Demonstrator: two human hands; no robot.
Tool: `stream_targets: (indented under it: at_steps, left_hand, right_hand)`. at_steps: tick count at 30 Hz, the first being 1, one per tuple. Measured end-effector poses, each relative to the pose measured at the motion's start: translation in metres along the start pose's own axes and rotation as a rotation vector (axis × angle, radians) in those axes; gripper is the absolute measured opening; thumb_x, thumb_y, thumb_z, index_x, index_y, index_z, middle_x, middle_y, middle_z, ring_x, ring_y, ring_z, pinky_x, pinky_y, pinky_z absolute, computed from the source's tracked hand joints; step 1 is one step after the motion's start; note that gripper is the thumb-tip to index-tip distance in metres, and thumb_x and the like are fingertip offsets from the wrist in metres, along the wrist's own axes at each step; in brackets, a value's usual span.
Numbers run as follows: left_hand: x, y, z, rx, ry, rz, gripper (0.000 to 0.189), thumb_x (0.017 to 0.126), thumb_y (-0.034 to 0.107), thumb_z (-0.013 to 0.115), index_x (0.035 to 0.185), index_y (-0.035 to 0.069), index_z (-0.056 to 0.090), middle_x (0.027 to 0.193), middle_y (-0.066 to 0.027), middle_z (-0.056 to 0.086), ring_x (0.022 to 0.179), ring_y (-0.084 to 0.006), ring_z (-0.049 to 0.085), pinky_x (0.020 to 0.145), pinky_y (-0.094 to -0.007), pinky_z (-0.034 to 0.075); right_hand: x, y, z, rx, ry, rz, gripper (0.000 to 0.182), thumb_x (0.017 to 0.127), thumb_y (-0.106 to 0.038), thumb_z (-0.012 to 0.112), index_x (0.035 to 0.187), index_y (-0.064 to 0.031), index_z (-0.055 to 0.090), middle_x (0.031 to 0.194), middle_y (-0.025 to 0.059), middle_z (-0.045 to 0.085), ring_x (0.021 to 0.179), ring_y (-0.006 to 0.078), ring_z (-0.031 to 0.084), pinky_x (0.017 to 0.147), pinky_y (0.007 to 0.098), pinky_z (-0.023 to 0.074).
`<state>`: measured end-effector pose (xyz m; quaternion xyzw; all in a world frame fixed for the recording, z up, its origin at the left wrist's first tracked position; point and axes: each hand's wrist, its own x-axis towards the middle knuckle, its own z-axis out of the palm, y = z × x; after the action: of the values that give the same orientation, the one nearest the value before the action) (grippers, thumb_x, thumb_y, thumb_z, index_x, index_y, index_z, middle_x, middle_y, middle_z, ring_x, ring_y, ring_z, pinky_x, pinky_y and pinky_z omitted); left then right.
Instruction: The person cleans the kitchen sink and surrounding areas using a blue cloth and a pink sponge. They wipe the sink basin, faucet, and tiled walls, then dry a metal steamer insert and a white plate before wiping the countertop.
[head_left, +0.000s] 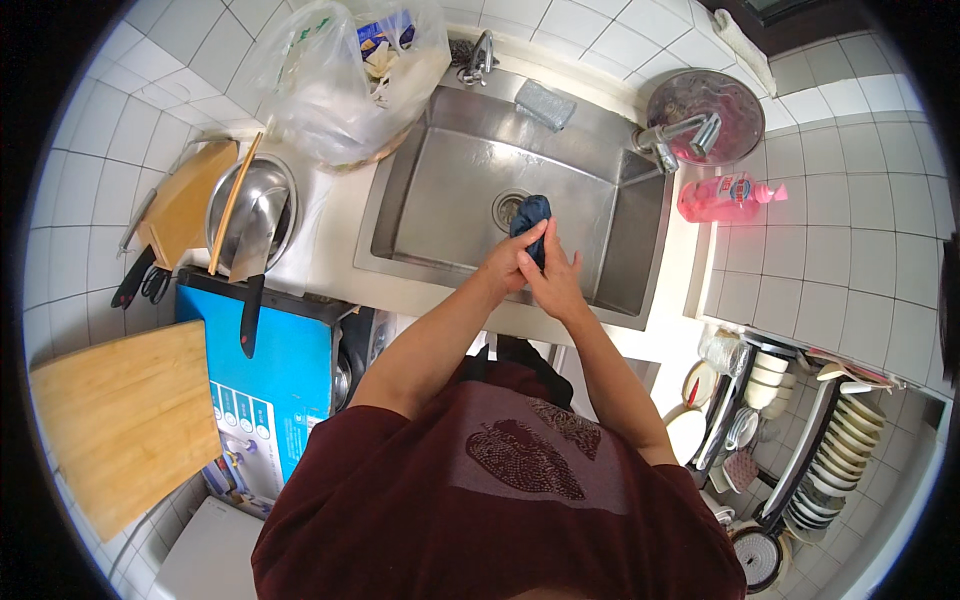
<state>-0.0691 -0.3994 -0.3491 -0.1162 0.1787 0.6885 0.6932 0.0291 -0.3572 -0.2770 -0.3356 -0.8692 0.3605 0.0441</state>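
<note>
Both of my hands are closed around a bunched dark blue cloth (533, 212) above the front half of a stainless steel sink (450, 180). My left hand (511, 261) grips it from the left, and my right hand (556, 279) presses against its right side. The upper end of the cloth sticks out beyond my fingers, near the round drain (508, 208). Its lower part is partly hidden between my palms. A grey folded cloth (545, 105) hangs on the sink's back rim.
Right of the sink are a faucet (664, 139) and a pink pump bottle (724, 199). A plastic bag (322, 97) stands at the back left. Leftward, a cleaver (259, 232) and chopsticks (234, 206) lie across a metal bowl (281, 169). A dish rack (802, 450) stands at right.
</note>
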Motion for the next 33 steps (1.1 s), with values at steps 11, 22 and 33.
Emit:
stream_targets:
  at_steps: [11,22,33]
  left_hand:
    - [-0.028,0.002,0.033,0.059,0.106,0.032,0.03,0.077,0.022,0.067,0.101,0.009,0.054,0.084,-0.0047,0.059,0.069,-0.016,0.06,0.052,-0.0307,0.049]
    - [0.002,0.001,0.003,0.438,0.381,-0.073,0.02,0.075,0.021,0.067,0.086,0.008,0.056,0.068,-0.0045,0.057,0.05,-0.0141,0.054,0.037,-0.0284,0.038]
    - [0.057,-0.017,-0.027,1.605,0.65,0.006,0.035,0.07,0.022,0.068,0.088,-0.006,0.059,0.089,-0.0228,0.063,0.084,-0.0348,0.063,0.073,-0.0412,0.049]
  right_hand:
    - [0.044,0.052,-0.02,1.059,-0.116,0.347,0.06,0.088,-0.044,0.052,0.135,-0.0119,0.036,0.129,0.0109,0.047,0.115,0.0248,0.049,0.094,0.0403,0.041]
    - [0.097,0.073,0.036,1.202,-0.235,0.454,0.025,0.08,-0.028,0.069,0.088,-0.0076,0.057,0.077,0.003,0.058,0.063,0.0143,0.057,0.055,0.0281,0.0476]
    - [0.12,0.128,0.072,0.323,-0.031,0.433,0.039,0.082,-0.035,0.063,0.092,0.003,0.06,0.088,0.0175,0.062,0.078,0.0302,0.06,0.072,0.0381,0.0471]
